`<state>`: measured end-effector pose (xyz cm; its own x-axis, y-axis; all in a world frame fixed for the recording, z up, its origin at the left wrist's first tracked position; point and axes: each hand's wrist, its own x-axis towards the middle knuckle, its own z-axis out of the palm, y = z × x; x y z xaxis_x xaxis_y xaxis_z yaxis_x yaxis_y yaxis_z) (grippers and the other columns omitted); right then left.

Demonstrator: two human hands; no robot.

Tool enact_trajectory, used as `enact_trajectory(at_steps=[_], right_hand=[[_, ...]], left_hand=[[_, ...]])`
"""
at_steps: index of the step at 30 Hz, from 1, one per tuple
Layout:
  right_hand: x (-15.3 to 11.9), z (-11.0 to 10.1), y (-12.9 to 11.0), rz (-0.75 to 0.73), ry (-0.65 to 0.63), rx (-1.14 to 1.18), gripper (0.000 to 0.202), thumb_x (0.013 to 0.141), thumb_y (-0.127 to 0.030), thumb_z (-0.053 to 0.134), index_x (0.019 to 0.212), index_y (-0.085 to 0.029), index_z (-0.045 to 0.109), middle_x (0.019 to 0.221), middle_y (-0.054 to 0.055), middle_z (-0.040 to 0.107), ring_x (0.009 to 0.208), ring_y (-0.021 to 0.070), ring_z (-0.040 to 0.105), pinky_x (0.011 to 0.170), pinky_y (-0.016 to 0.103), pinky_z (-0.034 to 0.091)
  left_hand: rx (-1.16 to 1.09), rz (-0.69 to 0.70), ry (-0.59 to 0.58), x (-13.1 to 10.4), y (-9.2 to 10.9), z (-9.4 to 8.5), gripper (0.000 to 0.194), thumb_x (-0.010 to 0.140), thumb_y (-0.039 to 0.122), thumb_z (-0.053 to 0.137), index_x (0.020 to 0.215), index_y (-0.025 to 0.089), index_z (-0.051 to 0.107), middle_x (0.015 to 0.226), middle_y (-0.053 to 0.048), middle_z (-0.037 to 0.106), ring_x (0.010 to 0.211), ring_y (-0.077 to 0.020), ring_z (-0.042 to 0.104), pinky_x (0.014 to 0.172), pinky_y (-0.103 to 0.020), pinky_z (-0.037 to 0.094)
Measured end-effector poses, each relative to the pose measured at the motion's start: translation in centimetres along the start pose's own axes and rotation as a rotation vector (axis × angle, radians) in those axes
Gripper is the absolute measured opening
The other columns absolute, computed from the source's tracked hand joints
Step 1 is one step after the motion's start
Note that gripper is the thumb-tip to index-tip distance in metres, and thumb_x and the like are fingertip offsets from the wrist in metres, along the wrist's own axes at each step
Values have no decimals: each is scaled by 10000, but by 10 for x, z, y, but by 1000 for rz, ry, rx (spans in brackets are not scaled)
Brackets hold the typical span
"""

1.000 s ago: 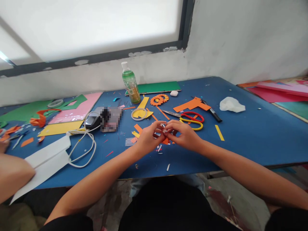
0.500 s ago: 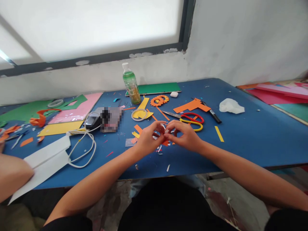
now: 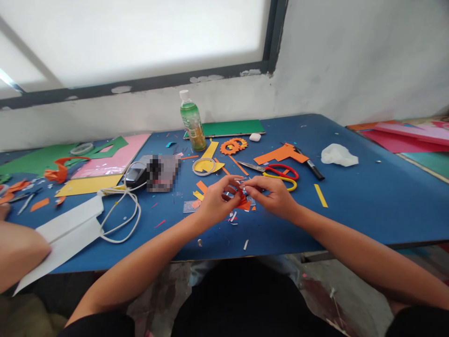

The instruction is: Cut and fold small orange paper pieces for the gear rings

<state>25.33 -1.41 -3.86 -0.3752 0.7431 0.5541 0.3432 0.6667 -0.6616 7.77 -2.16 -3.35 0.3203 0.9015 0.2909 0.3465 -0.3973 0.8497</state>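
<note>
My left hand (image 3: 219,201) is curled round a small red-orange paper piece (image 3: 243,201) above the front middle of the blue table. My right hand (image 3: 271,194) meets it from the right, its thumb and forefinger pinched together at the piece's upper edge. What lies between those right fingertips is too small to make out. Scissors (image 3: 280,174) with red and yellow handles lie just beyond my right hand. Paper scraps and a clear perforated plastic piece (image 3: 189,206) surround my left hand.
A green bottle (image 3: 192,124) stands at the back. Behind my hands lie a tape ring (image 3: 203,166), an orange paper ring (image 3: 233,146) and a black marker (image 3: 315,169). A white cable (image 3: 138,220) loops on the left, beside another person's arm (image 3: 21,252) on white paper (image 3: 70,234).
My right hand has turned and drawn slightly right, its fingers closer together. More of the red-orange paper shows between my hands. The view has shifted a little.
</note>
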Motion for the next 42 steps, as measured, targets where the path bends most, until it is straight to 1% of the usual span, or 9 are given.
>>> enact_trajectory(at_steps=[2,7,13,17,22,29,37,40,42], right_hand=[[-1,0,1,31,11,-9,209,843,-244,505,939,-154,668,817,51,690,612,120,594,552,235,471],[-2,1,5,23,33,-68,320,850,-259,497,1126,-146,613,684,9,645,510,93,531,493,214,427],[-2,1,7,33,26,-128,371,855,-278,485,1196,-154,563,709,8,650,517,91,541,521,210,438],[-3,0,8,41,-12,-260,405,853,-295,486,1234,-167,534,720,13,662,521,104,557,516,221,424],[-3,0,11,40,-22,-406,428,853,-317,482,1269,-219,504,737,7,679,553,125,586,524,233,408],[-2,0,10,51,-23,-405,427,850,-310,487,1269,-230,501,759,0,683,569,125,595,528,232,410],[1,-3,5,126,-12,-291,477,841,-306,495,1298,-182,446,793,7,661,561,107,572,543,228,436],[1,-3,6,133,-20,-257,462,844,-310,493,1285,-178,454,798,10,656,566,104,571,540,223,438],[1,-3,6,129,-19,-246,459,847,-316,492,1282,-175,456,800,12,652,569,103,570,537,221,438]], left_hand=[[-9,-1,27,1,1,0,318,751,169,565,1068,166,542,876,-42,663,702,-116,645,535,-177,518],[-65,18,96,1,4,-1,295,763,180,575,1057,182,549,1012,-60,650,730,-105,637,534,-161,500],[-142,23,129,0,3,1,316,770,168,576,1082,202,539,1110,-61,615,714,-86,628,537,-158,495],[-159,21,138,1,2,0,303,769,159,579,1065,203,536,1115,-58,614,709,-81,625,538,-156,491],[-147,31,141,0,4,0,277,772,163,578,1045,199,550,1080,-51,632,710,-79,622,542,-154,490],[-130,39,137,-1,8,0,283,766,158,571,1046,192,549,1061,-57,644,721,-91,628,545,-161,496],[-76,73,120,-3,5,1,257,769,146,561,1022,188,561,965,-46,668,743,-101,635,564,-165,504],[-74,67,120,-3,5,1,264,766,145,566,1026,191,562,989,-50,665,740,-100,632,565,-165,506],[-82,67,138,-2,6,1,256,772,147,564,1024,189,564,1066,-66,645,726,-92,628,556,-163,505]])
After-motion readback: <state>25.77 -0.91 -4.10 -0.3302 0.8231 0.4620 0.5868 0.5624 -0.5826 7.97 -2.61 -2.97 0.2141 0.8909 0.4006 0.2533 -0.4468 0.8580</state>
